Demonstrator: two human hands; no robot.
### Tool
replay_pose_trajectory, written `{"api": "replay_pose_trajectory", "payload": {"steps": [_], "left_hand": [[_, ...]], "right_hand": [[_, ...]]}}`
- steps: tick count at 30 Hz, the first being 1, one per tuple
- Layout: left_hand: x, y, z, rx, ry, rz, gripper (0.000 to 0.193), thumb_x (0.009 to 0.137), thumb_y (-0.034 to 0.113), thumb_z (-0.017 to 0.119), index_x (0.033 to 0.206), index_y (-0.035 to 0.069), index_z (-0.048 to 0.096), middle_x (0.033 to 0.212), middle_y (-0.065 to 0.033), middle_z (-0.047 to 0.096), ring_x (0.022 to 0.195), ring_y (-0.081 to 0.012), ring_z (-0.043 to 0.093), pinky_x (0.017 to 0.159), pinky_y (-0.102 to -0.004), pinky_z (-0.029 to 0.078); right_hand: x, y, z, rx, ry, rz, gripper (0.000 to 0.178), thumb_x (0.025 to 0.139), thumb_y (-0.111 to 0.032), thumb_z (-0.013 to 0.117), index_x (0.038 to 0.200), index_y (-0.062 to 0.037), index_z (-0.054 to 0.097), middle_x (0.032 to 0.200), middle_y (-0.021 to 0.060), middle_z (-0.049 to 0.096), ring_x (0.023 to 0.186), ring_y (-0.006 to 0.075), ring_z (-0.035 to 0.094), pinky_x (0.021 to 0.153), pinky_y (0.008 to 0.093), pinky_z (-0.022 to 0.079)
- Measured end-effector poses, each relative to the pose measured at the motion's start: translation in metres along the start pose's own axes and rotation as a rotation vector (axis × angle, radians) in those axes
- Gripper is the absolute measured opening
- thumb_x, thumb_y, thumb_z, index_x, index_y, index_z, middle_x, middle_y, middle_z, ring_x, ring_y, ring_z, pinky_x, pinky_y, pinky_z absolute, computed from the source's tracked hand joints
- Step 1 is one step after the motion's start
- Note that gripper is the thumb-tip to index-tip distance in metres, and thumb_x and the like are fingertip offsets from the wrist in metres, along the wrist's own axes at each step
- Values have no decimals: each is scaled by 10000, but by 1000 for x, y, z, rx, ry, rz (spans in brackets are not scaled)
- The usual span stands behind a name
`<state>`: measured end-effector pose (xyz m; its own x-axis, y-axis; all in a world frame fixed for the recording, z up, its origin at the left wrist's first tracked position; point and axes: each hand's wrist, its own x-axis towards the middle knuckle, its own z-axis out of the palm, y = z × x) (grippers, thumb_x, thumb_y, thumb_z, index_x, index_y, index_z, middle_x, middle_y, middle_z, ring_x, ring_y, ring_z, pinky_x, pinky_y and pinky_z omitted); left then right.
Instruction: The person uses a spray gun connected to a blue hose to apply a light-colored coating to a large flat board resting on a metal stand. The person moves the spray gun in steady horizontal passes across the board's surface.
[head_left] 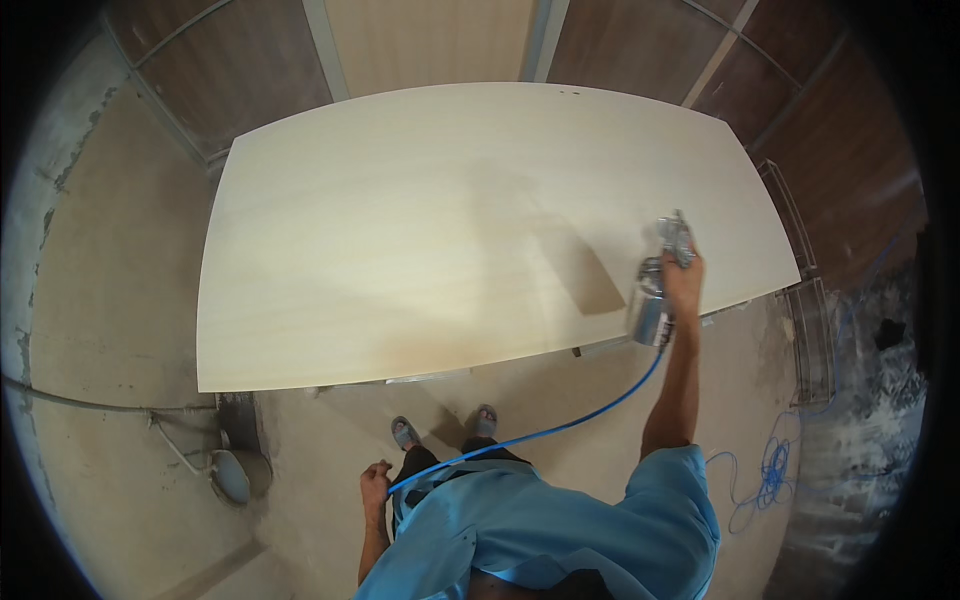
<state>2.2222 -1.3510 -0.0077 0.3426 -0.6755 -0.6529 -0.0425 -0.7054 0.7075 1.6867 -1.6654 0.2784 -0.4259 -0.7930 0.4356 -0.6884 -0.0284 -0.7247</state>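
Observation:
A large pale wooden panel (400,220) lies flat before me at about waist height. Over its right part, my right hand (684,284) is closed round a spray gun (676,236) with a metal cup (650,310) hanging from it; both are slightly blurred. From the gun a blue air hose (570,425) curves down and left across my body. Low by my left hip, my left hand (374,484) is closed on that hose where it reaches my side. Shadows of my arm and the gun fall across the panel's middle.
Metal frame legs (812,340) stand at the panel's right end. Coiled blue hose (772,475) lies on the floor at right. At lower left are a round bucket (235,478) and a grey pipe (110,402). Brown panels (235,70) stand upright along the back.

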Motion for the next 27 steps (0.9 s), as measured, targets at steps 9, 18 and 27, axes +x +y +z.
{"api": "replay_pose_trajectory", "payload": {"steps": [9, 18, 27], "left_hand": [[6, 36, 58, 137, -142, 182, 331, 895, 262, 565, 927, -37, 703, 761, -113, 670, 700, -173, 595, 688, -303, 480], [-72, -38, -215, -273, 142, -241, 358, 933, 337, 536, 876, 14, 682, 494, -9, 447, 342, -120, 395, 332, -279, 302], [-134, -152, -298, -774, 519, -412, 356, 959, 395, 462, 850, 91, 613, 441, 15, 366, 281, -142, 331, 283, -298, 211]], "right_hand": [[21, 52, -87, 120, 88, 199, 280, 839, 11, 567, 1115, 21, 612, 803, 53, 636, 639, 104, 564, 574, 264, 456], [-124, -224, 64, 610, -280, 259, 61, 835, -7, 605, 859, -62, 605, 614, -12, 534, 494, 82, 495, 433, 256, 376], [-242, -422, 238, 772, -757, 317, 293, 806, -5, 570, 1093, -8, 629, 624, 4, 546, 489, 87, 498, 443, 274, 398]]}}
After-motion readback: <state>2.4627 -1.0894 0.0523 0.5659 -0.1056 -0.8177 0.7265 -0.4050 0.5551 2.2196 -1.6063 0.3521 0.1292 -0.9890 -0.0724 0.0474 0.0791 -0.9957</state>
